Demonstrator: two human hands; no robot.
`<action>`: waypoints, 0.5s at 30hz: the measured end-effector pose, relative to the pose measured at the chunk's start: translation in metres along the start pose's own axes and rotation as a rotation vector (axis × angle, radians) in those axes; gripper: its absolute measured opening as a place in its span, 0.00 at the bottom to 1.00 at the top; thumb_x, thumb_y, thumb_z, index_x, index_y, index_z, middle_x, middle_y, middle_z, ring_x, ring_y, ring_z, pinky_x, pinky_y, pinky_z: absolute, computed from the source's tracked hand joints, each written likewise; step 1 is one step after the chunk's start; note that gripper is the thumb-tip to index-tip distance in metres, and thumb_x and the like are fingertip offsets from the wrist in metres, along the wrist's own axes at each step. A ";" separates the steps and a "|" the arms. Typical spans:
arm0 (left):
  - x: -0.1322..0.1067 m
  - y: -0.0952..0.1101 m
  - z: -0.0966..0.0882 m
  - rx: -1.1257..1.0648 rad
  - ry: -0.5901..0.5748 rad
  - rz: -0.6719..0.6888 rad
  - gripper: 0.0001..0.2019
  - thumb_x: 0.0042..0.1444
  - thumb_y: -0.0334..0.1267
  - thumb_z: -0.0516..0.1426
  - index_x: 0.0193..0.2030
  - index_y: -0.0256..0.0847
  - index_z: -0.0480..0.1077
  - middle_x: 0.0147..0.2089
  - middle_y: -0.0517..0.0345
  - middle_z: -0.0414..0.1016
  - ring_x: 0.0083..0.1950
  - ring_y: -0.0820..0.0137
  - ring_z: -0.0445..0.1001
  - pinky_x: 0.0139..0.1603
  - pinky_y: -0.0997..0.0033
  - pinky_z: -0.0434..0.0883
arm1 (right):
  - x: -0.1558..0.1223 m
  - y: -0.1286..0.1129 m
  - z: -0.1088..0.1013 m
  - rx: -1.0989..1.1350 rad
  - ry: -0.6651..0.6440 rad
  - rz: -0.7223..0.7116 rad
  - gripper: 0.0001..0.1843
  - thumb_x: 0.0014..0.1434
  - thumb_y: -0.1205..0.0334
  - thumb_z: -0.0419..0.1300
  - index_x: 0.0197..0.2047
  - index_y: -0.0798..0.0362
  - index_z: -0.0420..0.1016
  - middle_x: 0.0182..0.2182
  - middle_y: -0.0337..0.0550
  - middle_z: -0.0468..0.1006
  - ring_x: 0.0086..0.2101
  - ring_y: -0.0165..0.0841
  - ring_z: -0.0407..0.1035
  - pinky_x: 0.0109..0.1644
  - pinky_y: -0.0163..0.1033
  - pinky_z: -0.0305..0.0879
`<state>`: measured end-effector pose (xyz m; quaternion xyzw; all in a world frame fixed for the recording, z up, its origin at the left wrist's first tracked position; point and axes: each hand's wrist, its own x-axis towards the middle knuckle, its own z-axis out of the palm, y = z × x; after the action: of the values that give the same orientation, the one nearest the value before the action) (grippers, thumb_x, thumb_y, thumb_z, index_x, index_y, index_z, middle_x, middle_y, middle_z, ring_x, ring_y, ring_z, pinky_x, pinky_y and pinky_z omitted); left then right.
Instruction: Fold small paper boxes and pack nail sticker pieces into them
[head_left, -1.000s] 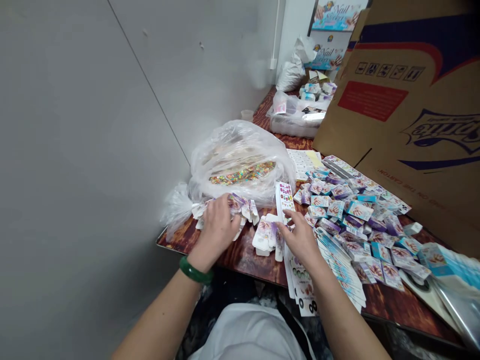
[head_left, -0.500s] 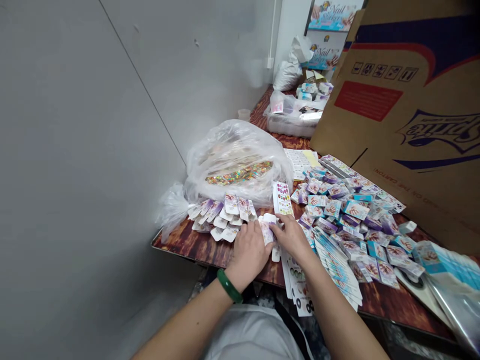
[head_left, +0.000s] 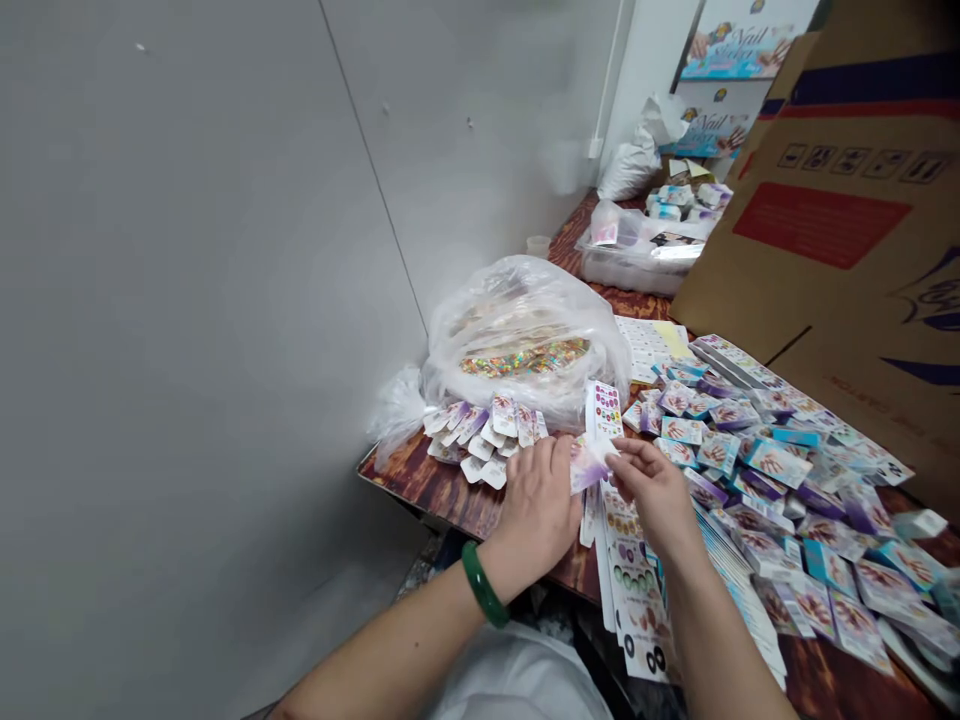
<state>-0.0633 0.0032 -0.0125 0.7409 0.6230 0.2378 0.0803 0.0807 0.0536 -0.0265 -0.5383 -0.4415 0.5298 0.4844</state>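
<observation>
A small purple-and-white carton (head_left: 587,465) is held between my two hands above the table's front edge. My left hand (head_left: 541,500), with a green bangle at the wrist, is closed round the carton's left end. The fingertips of my right hand (head_left: 652,490) pinch the white flap at its other end. Left of my hands lies a pile of flat, open-ended cartons (head_left: 487,435). Under and below my right hand are printed sticker sheets (head_left: 630,580), partly covered by it. A clear plastic bag (head_left: 525,310) with colourful glittery contents sits behind the cartons.
Many closed purple and blue cartons (head_left: 750,470) are heaped on the right. A large cardboard box (head_left: 817,290) stands behind them. Further back is a clear plastic tub (head_left: 630,270) with packets. A grey wall (head_left: 262,300) borders the left side.
My hands have lifted the carton off the table, and my right hand has moved to its end flap. The view has turned left, so everything sits further right.
</observation>
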 end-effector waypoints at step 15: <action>-0.008 -0.001 0.003 -0.145 0.015 0.280 0.25 0.54 0.28 0.52 0.60 0.37 0.56 0.56 0.46 0.67 0.59 0.59 0.63 0.61 0.54 0.60 | -0.022 -0.019 -0.012 -0.251 -0.119 -0.052 0.12 0.47 0.55 0.63 0.24 0.53 0.66 0.14 0.30 0.61 0.16 0.24 0.52 0.18 0.30 0.47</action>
<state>-0.0639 -0.0035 -0.0179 0.8109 0.4954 0.2967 0.0950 0.0926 0.0335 -0.0051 -0.5507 -0.5457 0.4887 0.4000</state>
